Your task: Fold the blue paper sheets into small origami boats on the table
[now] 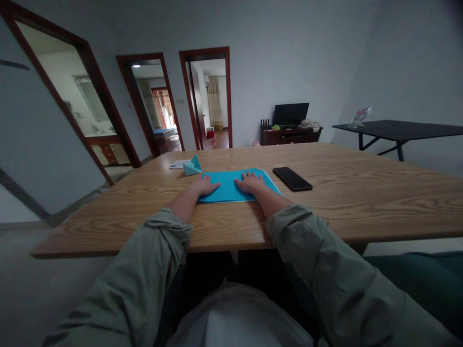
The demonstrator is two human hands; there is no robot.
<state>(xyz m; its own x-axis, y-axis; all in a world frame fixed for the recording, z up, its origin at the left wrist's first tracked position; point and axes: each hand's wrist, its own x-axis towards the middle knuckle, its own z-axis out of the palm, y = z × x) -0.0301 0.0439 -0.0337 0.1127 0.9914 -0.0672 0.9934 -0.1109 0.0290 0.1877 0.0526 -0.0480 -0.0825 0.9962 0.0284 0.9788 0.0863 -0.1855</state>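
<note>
Blue paper sheet [227, 187] flat on wooden table [108, 226], middle of table, near your edge. Your left hand [205, 185] and right hand [251, 182] open, palms down on sheet, just apart, nothing pinched. Even pressure from both palms helps stop sheet creeping on smooth wood. Folded teal paper piece [193, 167] just beyond sheet's far-left corner, white paper slip [179, 164] touching its left side. Black smartphone [292, 179] just right of sheet; mind it.
</note>
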